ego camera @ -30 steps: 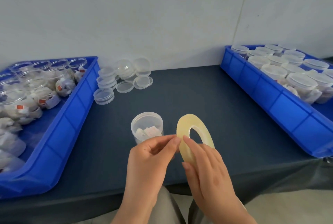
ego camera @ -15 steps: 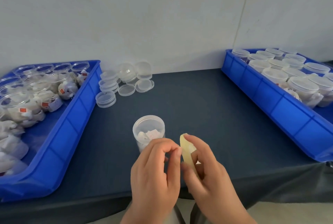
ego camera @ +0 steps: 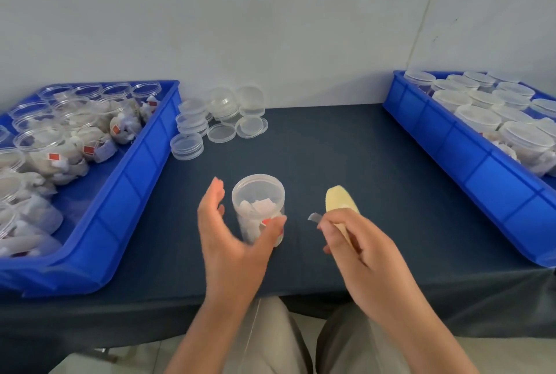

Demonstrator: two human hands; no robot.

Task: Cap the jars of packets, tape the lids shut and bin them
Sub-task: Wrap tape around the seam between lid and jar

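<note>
Dark-blue cloth covers the desk (ego camera: 346, 163) on which the whole job is laid out. The left bin (ego camera: 126, 199), of blue plastic, is filled with open jars (ego camera: 39, 145) of packets, none of them capped; these are judged to be the work left. The right bin (ego camera: 451, 145) is packed with capped jars (ego camera: 478, 116), judged finished, although tape on them cannot be made out. Spare lids (ego camera: 222, 115) are stacked at the far edge of the desk, just beside the left bin.

The left hand (ego camera: 228, 241) is held half open and cupped about the single jar (ego camera: 258, 202), which stands mid-desk between the bins. Its fingers (ego camera: 217, 190) are straight and apart from the jar's left wall; its thumb is seen across the lower front, where contact cannot be confirmed. The right hand (ego camera: 364, 250), near the jar on its right, has its fingers curled round a yellowish tape roll (ego camera: 341, 202) seen edge-on.

The single jar holds packets and appears to be closed by a clear lid; no tape is seen on it. A short tape end (ego camera: 314, 218) is drawn out from the roll toward the jar, not touching it. For this jar, capping is judged done, taping about to begin, and binning not yet started.
</note>
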